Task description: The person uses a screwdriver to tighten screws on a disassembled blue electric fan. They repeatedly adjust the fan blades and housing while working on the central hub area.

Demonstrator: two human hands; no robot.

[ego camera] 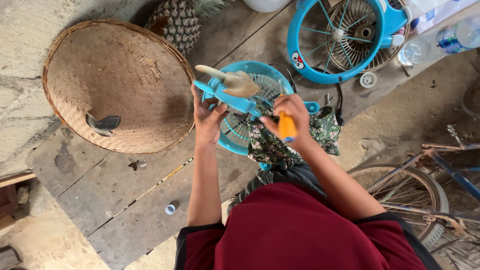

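Note:
My left hand (206,117) grips the blue plastic body of a small fan (235,102), which carries a beige blade (235,82) on top. Behind the body sits the fan's round blue rear grille (235,135). My right hand (290,117) is closed around the orange handle of a screwdriver (287,126), whose tip points at the fan body. Both hands work above my lap, over a green floral cloth (272,145).
A large round woven tray (117,85) lies at the left with a loose grey fan blade (103,123) on it. A blue front guard and a wire grille (345,37) lie at the top right, beside a plastic bottle (450,37). A pineapple (175,22) is behind; a bicycle wheel (405,195) at right.

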